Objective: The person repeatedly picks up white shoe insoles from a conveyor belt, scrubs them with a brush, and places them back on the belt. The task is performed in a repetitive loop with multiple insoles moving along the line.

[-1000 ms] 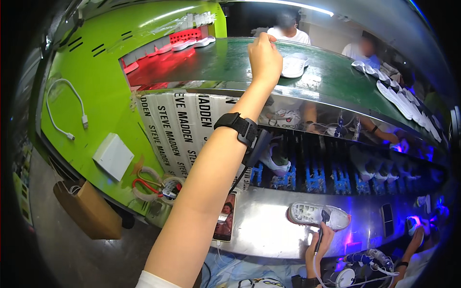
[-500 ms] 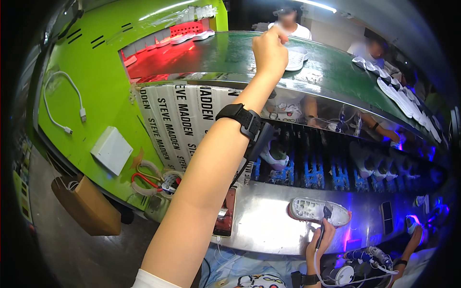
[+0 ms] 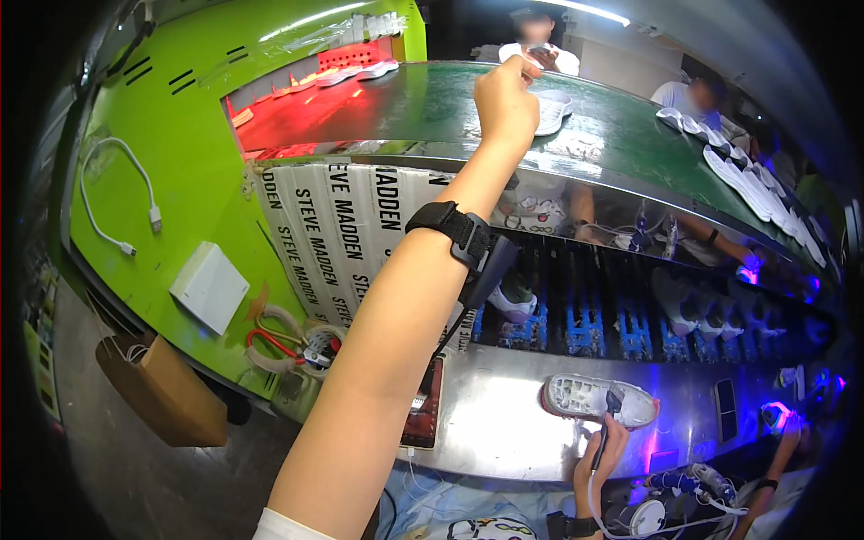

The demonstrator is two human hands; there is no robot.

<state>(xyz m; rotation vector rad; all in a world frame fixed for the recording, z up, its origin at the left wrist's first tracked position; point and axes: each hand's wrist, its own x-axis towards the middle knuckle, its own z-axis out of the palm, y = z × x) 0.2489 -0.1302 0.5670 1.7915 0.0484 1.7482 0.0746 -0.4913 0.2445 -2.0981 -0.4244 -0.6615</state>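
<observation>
My left hand [image 3: 504,103] reaches far over the green conveyor belt with its fingers curled closed. Whether anything is between the fingertips is hidden. Close to its right side, a white shoe sole [image 3: 551,112] lies on the belt. Lower down, my right hand [image 3: 609,443] grips a small dark-handled brush [image 3: 614,400] with a thin pale tube running from it. The brush head touches the open grey-white underside of a shoe [image 3: 585,396], which lies bottom up on the metal worktop [image 3: 504,432]. Black bands circle both my wrists.
Rows of white soles [image 3: 738,184] line the belt's right side. Below it, shoes [image 3: 711,310] sit on a dark rack. Scissors [image 3: 265,346], tape and a white box [image 3: 211,286] rest on the green panel. A phone [image 3: 724,409] lies right. Co-workers [image 3: 688,97] sit beyond the belt.
My left hand stays extended almost in place, and the soles on the belt appear slightly farther left. The brush keeps its place on the shoe. A co-worker beyond the belt has shifted, with hands now showing.
</observation>
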